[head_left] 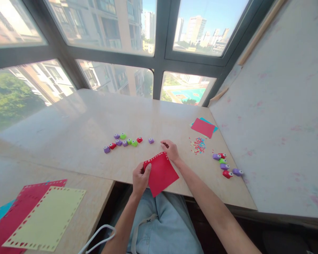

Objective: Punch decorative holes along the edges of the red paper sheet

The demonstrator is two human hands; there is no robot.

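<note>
My left hand (141, 179) grips a red sheet of paper (161, 173) by its left corner, thumb on top. A row of small punched holes runs along the sheet's far edge. At the sheet's far right corner is my right hand (170, 150), its fingers curled and drawn together toward the left. Whatever those fingertips hold, if anything, is too small to make out. Just left of them stands a single purple craft punch (151, 140). Further left, several purple, green and red craft punches (125, 143) lie in a loose cluster.
Paper confetti (198, 145) is heaped to the right, below stacked red and blue sheets (203, 127). More craft punches (224, 166) sit near the wall. At lower left lie a hole-edged yellow sheet (46, 218) and red sheet (14, 220). A white cable (99, 233) hangs by the table edge.
</note>
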